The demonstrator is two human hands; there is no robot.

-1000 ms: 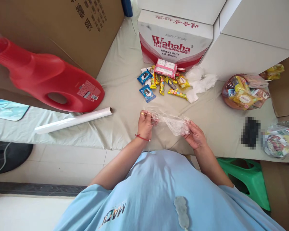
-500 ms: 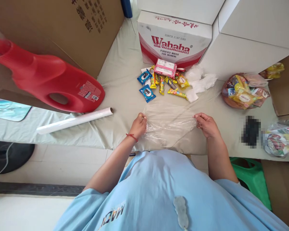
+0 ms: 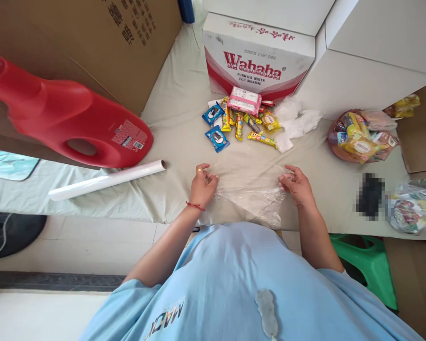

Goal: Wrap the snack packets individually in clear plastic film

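A sheet of clear plastic film (image 3: 250, 192) stretches between my two hands, low over the cloth at the table's front. Its lower part is crumpled and sags toward my shirt. At the film's left edge, my left hand (image 3: 203, 185) pinches it near the thumb, with the index finger lifted away. My right hand (image 3: 297, 187) grips the opposite edge in a similar way, index finger raised. Beyond the film lie small wrapped snacks (image 3: 239, 125), blue packets (image 3: 217, 138) and a pink-and-white pack (image 3: 244, 100).
A white film roll (image 3: 106, 181) lies at left by a red jug (image 3: 81, 118). Behind the snacks stands a Wahaha carton (image 3: 257, 61), with crumpled white plastic (image 3: 301, 123) beside it. A snack-filled bowl (image 3: 362, 137) and a bagged bundle (image 3: 413, 208) are at right.
Both hands have loosened their fingers, with the index fingers now lifted. The right hand has come slightly inward, and the film's lower part has gathered and slackened.
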